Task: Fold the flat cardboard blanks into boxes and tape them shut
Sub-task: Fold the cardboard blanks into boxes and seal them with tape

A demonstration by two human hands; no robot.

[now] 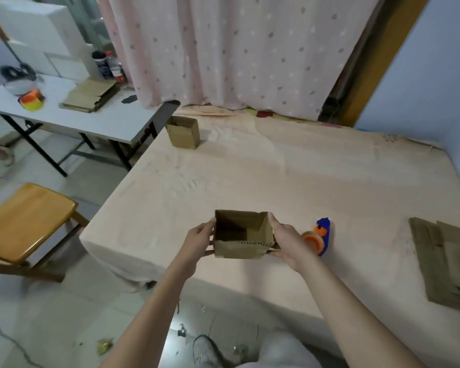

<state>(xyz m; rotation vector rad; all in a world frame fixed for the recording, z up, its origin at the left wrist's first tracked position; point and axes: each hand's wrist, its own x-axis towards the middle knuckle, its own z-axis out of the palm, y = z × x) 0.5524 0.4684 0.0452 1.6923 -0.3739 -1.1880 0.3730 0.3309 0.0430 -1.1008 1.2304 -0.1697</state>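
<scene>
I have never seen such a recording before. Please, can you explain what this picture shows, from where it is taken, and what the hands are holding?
There is no machine: a person wears one camera on the head, looking forward and down. The left hand and the right hand hold the sides of a small open brown cardboard box over a bed covered with a peach sheet. Beside the right hand lies a blue and orange tape dispenser. At the right edge lies a stack of flat brown cardboard blanks. Another small cardboard box stands at the far corner.
</scene>
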